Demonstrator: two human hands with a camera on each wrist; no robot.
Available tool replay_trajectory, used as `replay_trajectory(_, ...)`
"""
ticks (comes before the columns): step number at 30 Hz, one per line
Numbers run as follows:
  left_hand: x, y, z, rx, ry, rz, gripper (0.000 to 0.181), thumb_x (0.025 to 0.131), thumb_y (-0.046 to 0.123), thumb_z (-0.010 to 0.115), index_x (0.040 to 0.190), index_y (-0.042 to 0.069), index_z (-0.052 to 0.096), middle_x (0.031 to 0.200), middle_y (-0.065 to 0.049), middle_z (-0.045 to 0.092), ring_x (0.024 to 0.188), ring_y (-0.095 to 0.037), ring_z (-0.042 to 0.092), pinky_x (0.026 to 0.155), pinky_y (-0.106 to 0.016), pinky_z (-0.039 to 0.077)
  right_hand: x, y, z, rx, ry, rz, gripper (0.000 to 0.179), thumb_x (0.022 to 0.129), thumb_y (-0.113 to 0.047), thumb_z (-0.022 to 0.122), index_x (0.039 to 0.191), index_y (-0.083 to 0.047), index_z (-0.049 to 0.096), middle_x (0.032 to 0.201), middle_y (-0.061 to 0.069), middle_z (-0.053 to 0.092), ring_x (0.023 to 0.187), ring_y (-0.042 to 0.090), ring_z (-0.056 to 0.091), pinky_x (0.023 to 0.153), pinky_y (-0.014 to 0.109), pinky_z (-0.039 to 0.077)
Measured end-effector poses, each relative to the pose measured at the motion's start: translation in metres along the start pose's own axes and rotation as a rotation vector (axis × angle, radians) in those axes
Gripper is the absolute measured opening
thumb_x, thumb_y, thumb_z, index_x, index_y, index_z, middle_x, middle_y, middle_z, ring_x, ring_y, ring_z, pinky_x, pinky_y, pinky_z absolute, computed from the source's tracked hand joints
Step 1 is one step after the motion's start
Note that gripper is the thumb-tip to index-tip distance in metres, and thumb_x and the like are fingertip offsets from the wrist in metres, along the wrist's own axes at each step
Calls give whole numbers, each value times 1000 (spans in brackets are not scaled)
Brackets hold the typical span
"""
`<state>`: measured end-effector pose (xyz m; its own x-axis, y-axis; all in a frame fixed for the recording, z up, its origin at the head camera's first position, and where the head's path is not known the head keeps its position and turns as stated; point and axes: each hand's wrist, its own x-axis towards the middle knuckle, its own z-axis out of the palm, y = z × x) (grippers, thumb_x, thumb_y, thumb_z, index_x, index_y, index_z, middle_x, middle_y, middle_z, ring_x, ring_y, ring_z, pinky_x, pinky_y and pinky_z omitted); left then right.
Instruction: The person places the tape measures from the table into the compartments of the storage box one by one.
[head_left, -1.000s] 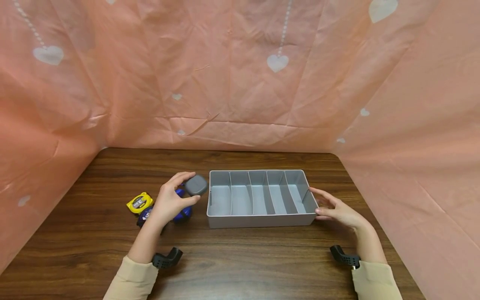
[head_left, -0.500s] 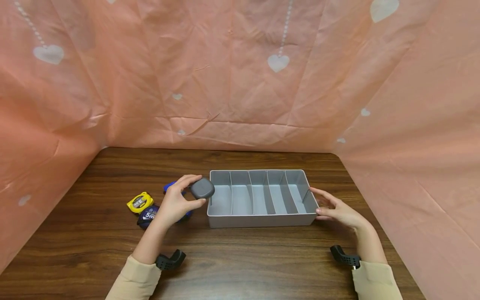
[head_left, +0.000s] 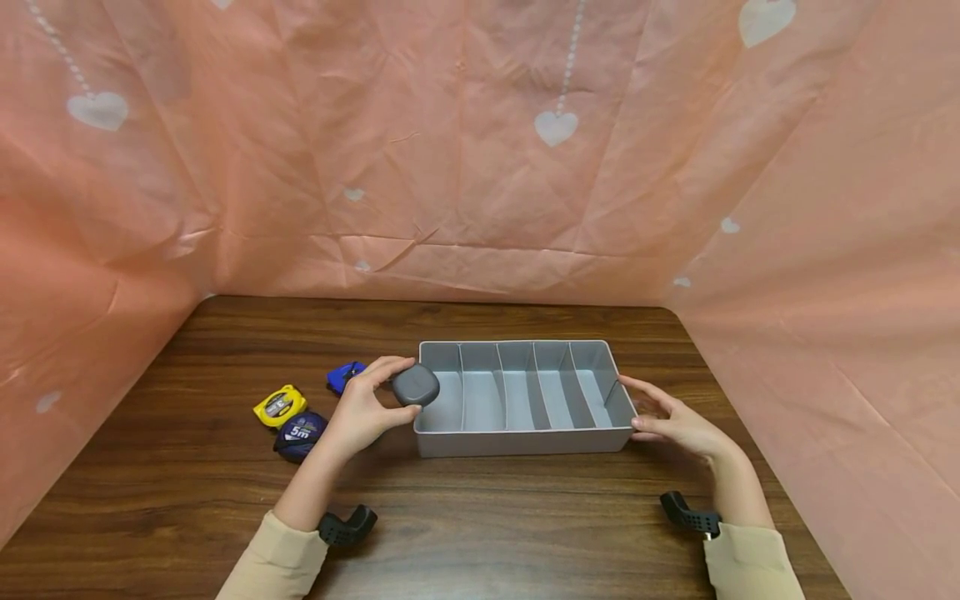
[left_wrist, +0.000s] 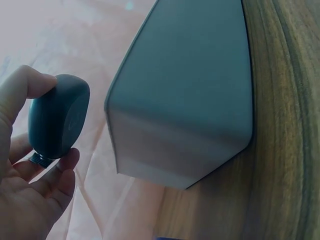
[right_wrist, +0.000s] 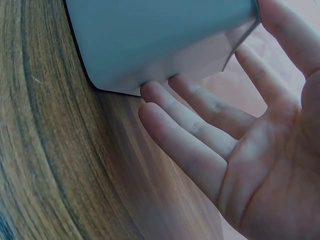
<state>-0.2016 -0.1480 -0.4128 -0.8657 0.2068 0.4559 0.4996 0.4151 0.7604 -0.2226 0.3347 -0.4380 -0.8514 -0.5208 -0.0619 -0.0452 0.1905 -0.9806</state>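
Observation:
In the head view, a dark grey rounded-square case (head_left: 416,385) is pinched between the thumb and fingers of my left hand (head_left: 372,402). A short ribbed black piece shows at its lower end in the left wrist view. The case hangs by the left rim of a grey divided organizer box (head_left: 525,442) and overlaps its leftmost compartment in view. In the left wrist view, case and box are apart. At the box's right end, my right hand (head_left: 678,423) touches the wall with mostly straight fingers (right_wrist: 192,110), its thumb at the front corner.
Left of my left hand lie a yellow tape measure (head_left: 281,406), a dark blue tape measure marked 5m (head_left: 301,435) and a blue one (head_left: 344,377), partly hidden. The wooden table (head_left: 510,517) is enclosed by pink cloth (head_left: 450,208).
My left hand has carried the grey case rightward to the box's left rim, uncovering more of the tape measures behind it. The right hand and the box stay still.

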Motion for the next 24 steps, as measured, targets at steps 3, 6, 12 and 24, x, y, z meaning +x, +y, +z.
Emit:
replay_trajectory(3, 0, -2, 3, 1, -7, 10, 61, 66, 4, 86, 123, 2, 63, 119, -3, 61, 101, -18, 56, 80, -38, 47, 0, 0, 0, 3, -2, -2, 67, 94, 2, 55, 151, -2, 19, 145, 39, 18, 117, 25, 53, 87, 38, 50)
replay_trajectory(6, -1, -1, 5, 6, -15, 2, 62, 65, 3, 87, 123, 1, 63, 118, -2, 61, 100, -17, 56, 80, -37, 46, 0, 0, 0, 7, -2, -2, 68, 94, 2, 55, 151, -2, 19, 145, 39, 18, 116, 24, 53, 87, 39, 50)
replay_trajectory(12, -1, -1, 12, 23, -27, 10, 63, 64, 3, 87, 122, 2, 64, 117, 0, 61, 98, -16, 57, 79, -35, 46, 0, -1, 1, -3, 8, 1, 68, 93, 2, 55, 151, -2, 20, 145, 39, 19, 116, 26, 53, 86, 39, 50)
replay_trajectory(24, -3, -4, 20, 27, -81, 6, 63, 66, 5, 86, 125, 1, 62, 119, -2, 60, 92, -15, 56, 76, -38, 47, -1, -1, 1, -16, 11, 19, 67, 94, 0, 56, 151, -5, 20, 146, 38, 19, 117, 26, 53, 87, 40, 50)
